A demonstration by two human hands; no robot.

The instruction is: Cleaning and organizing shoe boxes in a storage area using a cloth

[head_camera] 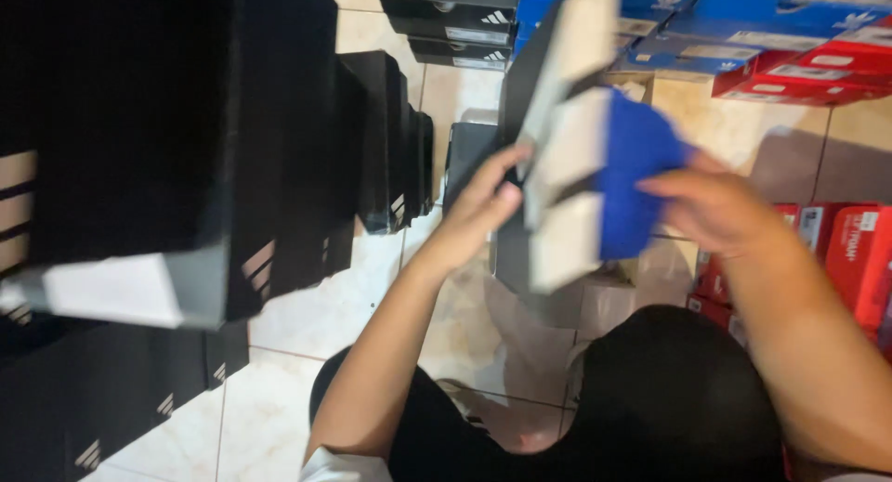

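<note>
My left hand grips the dark edge of a flattened cardboard box with pale flaps, held up in front of me. My right hand holds the blue side panel of the same box. The box is tilted, its flaps spread toward the left. The picture is motion-blurred, so finger detail is unclear. My knees in dark trousers show below.
Tall stacks of black shoe boxes fill the left side. Blue boxes and red boxes are piled at the top right and right. More black boxes lie at the top centre. Beige floor tiles show between them.
</note>
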